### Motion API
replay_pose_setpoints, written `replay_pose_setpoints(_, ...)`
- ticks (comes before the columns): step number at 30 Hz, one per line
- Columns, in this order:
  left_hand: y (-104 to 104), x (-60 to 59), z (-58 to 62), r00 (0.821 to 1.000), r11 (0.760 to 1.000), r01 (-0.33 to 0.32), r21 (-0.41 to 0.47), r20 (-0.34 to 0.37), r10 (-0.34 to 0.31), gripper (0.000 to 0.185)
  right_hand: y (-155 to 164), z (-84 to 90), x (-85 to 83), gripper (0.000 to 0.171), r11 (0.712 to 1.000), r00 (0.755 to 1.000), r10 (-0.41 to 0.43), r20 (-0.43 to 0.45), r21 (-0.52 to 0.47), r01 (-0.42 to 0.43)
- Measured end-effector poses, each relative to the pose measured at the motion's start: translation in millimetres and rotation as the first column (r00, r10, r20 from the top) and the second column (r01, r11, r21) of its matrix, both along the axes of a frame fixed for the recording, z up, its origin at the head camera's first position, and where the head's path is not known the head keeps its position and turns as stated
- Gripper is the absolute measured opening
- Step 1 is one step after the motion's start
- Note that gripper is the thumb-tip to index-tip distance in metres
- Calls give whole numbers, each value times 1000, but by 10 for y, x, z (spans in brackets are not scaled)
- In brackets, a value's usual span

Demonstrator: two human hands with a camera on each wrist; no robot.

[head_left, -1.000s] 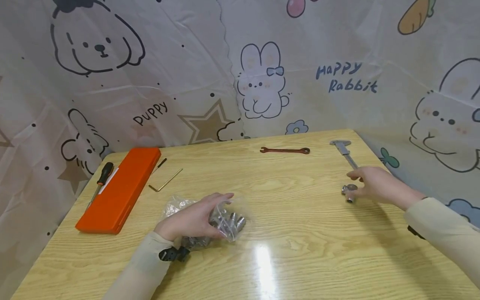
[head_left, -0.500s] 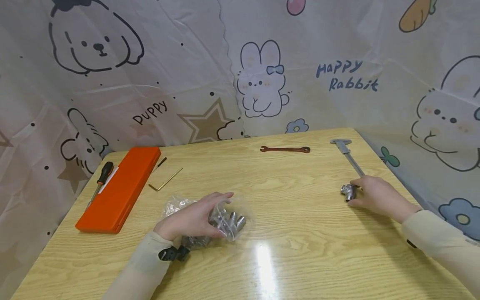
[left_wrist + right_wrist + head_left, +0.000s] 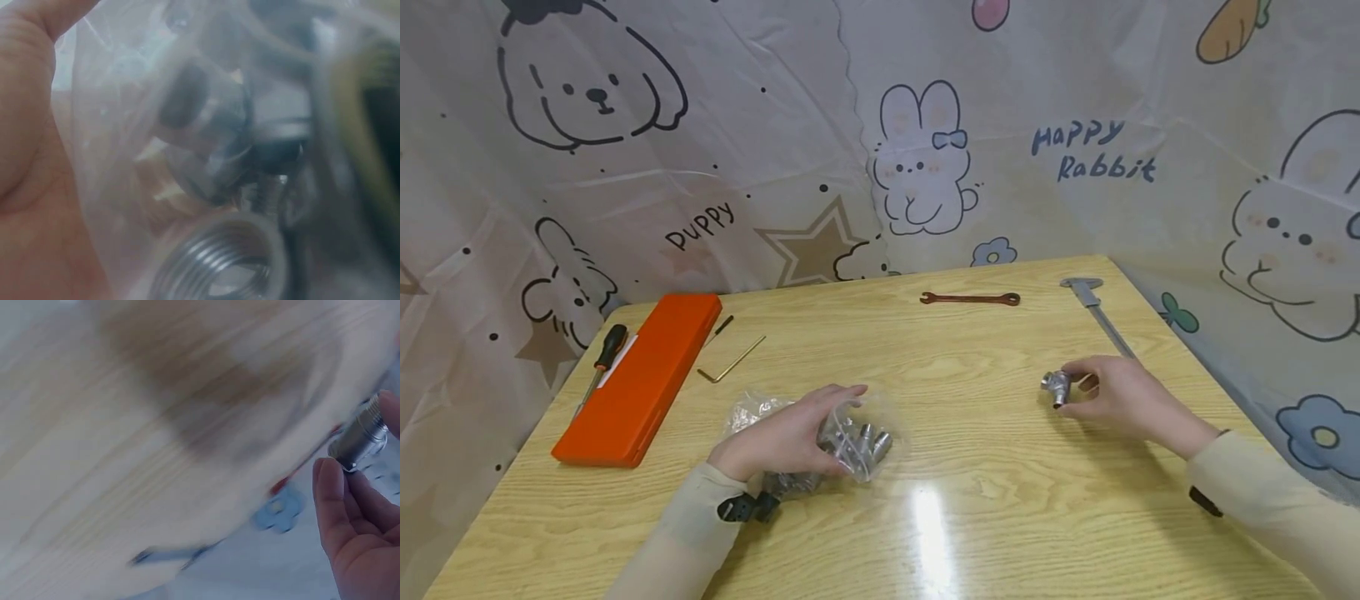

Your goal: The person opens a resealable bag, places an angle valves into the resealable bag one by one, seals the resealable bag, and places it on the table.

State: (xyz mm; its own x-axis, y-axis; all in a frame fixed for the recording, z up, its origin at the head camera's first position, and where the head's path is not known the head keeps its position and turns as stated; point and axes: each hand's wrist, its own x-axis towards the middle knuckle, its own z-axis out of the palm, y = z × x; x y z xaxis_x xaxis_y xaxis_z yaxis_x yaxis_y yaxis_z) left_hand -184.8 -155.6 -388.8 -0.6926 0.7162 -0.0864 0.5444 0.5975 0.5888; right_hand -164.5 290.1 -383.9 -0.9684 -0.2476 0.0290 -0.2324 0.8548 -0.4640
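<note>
From my place far from the table (image 3: 985, 517), I look first at the clear plastic bag (image 3: 751, 410), which lies left of the middle, on the near side. Inside it are several metal fittings (image 3: 868, 446); the left wrist view shows one with a threaded opening, but the others there are too blurred for me to count. The left hand (image 3: 786, 437) is curved over the bag and holds it at the mouth, with the thumb and the fingers well apart. Farther left, the orange case (image 3: 640, 379) is closed, so its contents are hidden from me.

On the right side, the right hand (image 3: 1127, 404) pinches a single metal fitting (image 3: 1056, 386) between thumb and fingers, almost closed on it. Whether this piece touches the table, I cannot tell.

Compared with one second ago, this fitting has moved to the left, and the right hand has gone together with it; at that time its fingers were more spread. The caliper (image 3: 1086, 294), at the far right, has not moved. The left hand and the bag have remained in their place.
</note>
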Motion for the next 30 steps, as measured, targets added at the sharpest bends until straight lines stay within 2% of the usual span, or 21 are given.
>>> replay_pose_setpoints(6, 2, 3, 3, 1000, 1000, 1, 4, 7, -1, 105, -494, 162, 110, 52, 985, 997, 66, 36, -164, -59)
replay_pose_setpoints(13, 9, 8, 6, 1000, 1000, -1, 10, 8, 0, 105, -1011, 200, 185, 52, 952, 982, 184, 51, -259, -164)
replay_pose_setpoints(19, 10, 9, 11, 1000, 1000, -5, 3, 7, 5, 106, -1329, 165, 203, 52, 924, 962, 270, 32, -290, -250)
replay_pose_setpoints(30, -5, -2, -3, 1000, 1000, 9, 30, 0, -9, 104, -1960, 7, 101, 51, 893, 931, 364, -26, -274, -357)
